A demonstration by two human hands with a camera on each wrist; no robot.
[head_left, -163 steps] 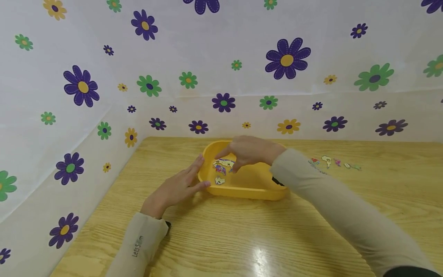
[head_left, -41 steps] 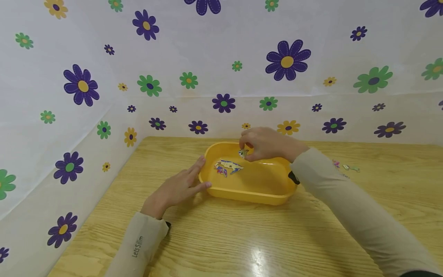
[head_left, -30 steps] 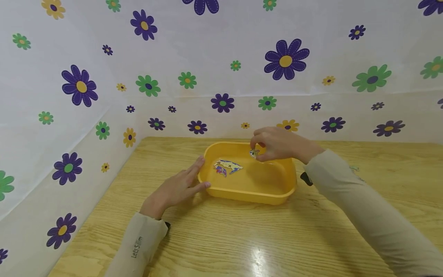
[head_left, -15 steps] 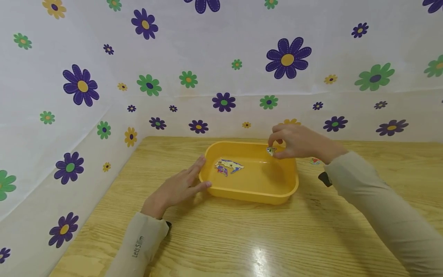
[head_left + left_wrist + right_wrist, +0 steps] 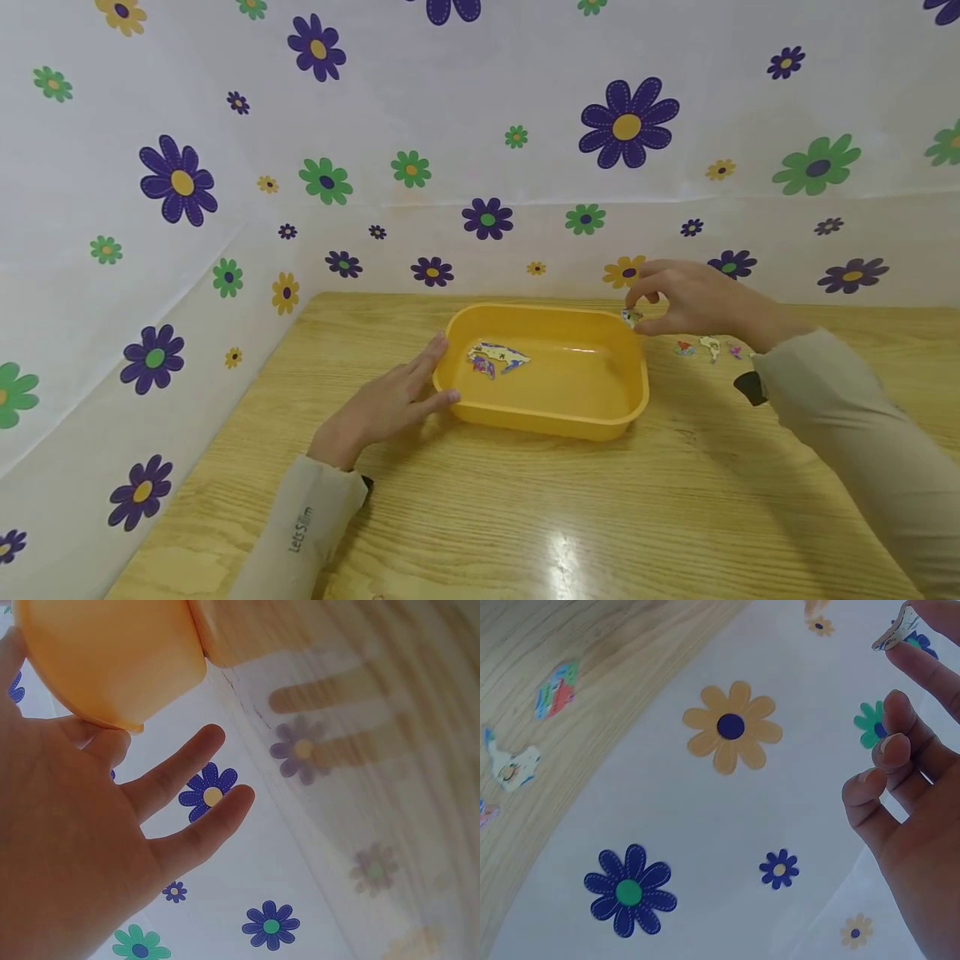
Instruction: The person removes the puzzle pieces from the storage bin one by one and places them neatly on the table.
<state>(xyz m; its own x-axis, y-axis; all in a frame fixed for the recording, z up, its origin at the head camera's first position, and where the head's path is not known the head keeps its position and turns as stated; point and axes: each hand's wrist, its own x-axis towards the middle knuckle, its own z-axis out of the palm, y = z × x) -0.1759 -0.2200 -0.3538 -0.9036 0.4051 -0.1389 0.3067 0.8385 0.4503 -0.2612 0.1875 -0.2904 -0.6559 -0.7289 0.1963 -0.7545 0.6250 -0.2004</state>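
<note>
In the head view, my left hand rests against the left end of the yellow plastic tray, thumb and fingers spread along its rim. The left wrist view shows that hand with two fingers extended clear of the tray. My right hand pinches a small paper cutout between thumb and index finger over the tray's back right corner. The right wrist view shows this curled cutout at the fingertips. A long pale cutout and a red-purple cutout lie inside the tray.
Right of the tray, several cutouts lie on the wooden table, among them a red one, a pale one and a pink one. White flower-patterned sheeting stands behind and to the left.
Over the last second or so, my right hand has moved right with the pinched cutout, from above the tray's middle to its right corner. Table cutouts have come back into view. The left hand stays put.
</note>
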